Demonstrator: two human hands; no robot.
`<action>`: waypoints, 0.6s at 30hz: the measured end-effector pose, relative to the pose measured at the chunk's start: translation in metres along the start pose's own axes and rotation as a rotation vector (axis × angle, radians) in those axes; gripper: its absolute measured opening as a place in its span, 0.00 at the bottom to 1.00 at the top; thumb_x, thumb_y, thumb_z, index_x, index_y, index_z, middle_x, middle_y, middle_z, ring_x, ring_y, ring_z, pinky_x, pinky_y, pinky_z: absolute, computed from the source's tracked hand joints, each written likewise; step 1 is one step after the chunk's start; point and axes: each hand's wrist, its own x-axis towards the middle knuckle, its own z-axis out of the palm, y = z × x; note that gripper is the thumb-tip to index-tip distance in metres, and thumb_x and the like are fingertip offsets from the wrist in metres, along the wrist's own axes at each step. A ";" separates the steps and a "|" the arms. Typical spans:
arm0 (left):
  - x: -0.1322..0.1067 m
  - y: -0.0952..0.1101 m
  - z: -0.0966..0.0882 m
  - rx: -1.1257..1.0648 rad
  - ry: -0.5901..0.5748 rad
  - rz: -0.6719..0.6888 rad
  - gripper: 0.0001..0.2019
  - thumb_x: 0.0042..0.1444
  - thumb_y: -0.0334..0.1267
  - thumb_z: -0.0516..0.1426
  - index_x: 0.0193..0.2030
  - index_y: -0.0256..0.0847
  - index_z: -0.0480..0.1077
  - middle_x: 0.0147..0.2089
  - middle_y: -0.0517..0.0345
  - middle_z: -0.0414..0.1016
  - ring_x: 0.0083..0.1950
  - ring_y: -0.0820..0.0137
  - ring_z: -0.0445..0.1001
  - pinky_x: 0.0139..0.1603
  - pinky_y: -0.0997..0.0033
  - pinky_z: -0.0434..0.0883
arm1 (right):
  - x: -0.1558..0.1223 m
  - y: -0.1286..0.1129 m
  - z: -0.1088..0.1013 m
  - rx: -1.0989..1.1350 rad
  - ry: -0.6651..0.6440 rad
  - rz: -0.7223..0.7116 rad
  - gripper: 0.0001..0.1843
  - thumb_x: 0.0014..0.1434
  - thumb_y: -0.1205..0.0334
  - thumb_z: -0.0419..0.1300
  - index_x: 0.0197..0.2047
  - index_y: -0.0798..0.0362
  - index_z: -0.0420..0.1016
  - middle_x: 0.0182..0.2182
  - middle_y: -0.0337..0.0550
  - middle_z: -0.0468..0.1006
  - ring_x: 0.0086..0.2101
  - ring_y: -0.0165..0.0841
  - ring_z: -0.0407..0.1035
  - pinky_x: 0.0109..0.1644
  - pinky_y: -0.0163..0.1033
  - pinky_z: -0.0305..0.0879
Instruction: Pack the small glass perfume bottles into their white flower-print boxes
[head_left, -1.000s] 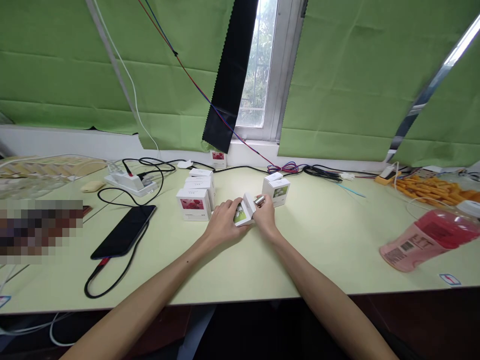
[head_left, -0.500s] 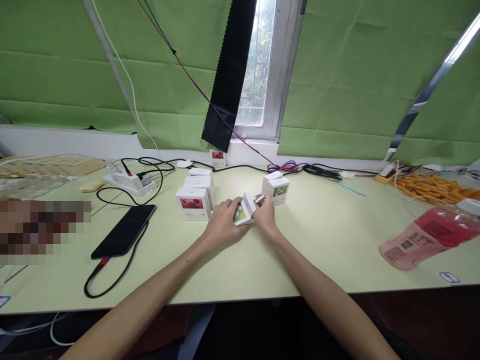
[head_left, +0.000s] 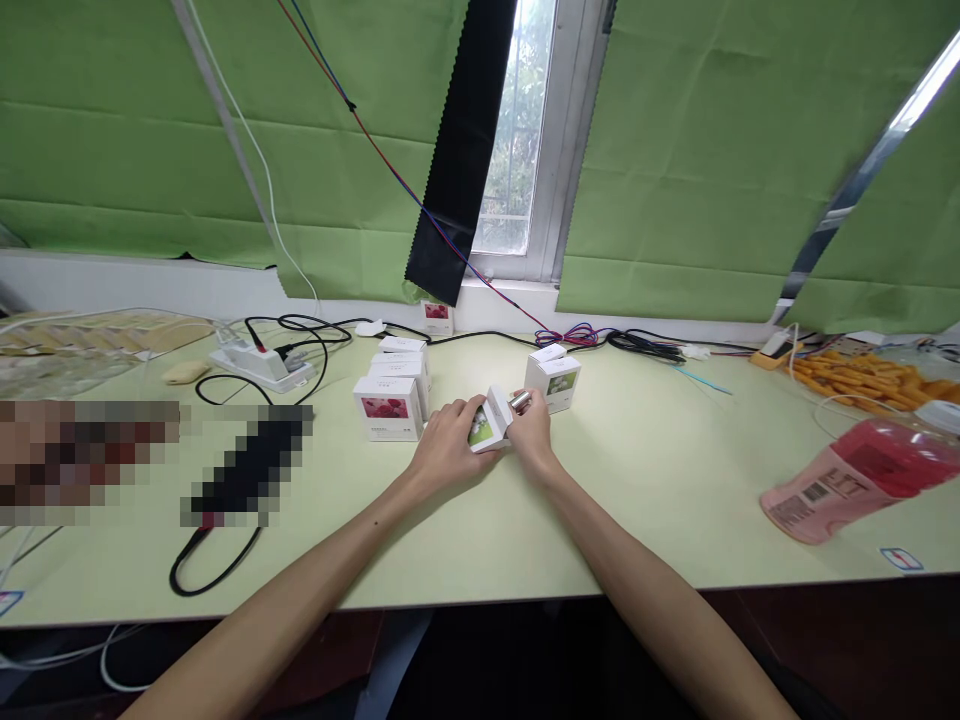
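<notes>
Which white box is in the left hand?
The box with its green picture facing up, gripped by the left hand; the other boxes stand unheld.

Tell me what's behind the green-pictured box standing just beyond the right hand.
Behind the green-pictured box, the top of another white box shows. Its front is covered, and whether the two touch can't be told.

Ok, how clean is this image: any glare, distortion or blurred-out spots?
Head view: the tall, narrow glass window is partly washed out; coarse pixelation hides patches at left; the pink plastic bottle looks stretched, probably by the lens; the left hand, right hand and held white cardboard box look fairly sharp.
</notes>
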 end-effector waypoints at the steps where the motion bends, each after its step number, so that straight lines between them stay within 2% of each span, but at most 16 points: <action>1: 0.000 0.000 0.000 -0.001 0.001 0.000 0.37 0.53 0.52 0.62 0.67 0.43 0.59 0.55 0.46 0.73 0.57 0.49 0.71 0.55 0.50 0.68 | 0.000 0.000 0.000 0.001 0.001 0.004 0.18 0.49 0.53 0.65 0.40 0.50 0.66 0.32 0.39 0.73 0.32 0.35 0.69 0.37 0.39 0.65; 18: 0.000 0.000 -0.002 0.017 -0.029 -0.006 0.37 0.54 0.54 0.61 0.67 0.42 0.60 0.55 0.44 0.73 0.56 0.47 0.71 0.53 0.50 0.69 | 0.000 -0.001 -0.001 -0.008 -0.041 0.050 0.17 0.49 0.54 0.65 0.40 0.50 0.66 0.32 0.40 0.73 0.33 0.37 0.71 0.38 0.40 0.66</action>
